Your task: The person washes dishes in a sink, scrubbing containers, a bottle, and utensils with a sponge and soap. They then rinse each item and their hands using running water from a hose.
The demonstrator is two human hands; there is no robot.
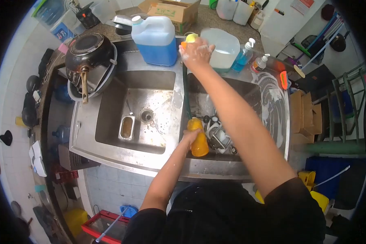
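My left hand [192, 137] is wrapped around an orange-yellow bottle [199, 140], held at the front of the right basin [248, 91]. A dark green hose [186, 91] runs down to the bottle's top. Soap suds cover my right hand [197, 53], stretched out to the back of the sink. Its fingers curl by a small orange piece [184, 44] and a yellow-green piece [192, 38]; what they grip is hidden. Several metal pieces [218, 136] lie in the right basin, beside the bottle and partly behind my right arm.
A blue-liquid jug [154, 44], a cloudy container [221, 44] and pump bottles [243, 57] stand along the back. The left basin [150, 134] holds a small metal tray [127, 127]. Stacked pans [85, 51] crowd the left; a brush [284, 80] lies by the sudsy right ledge.
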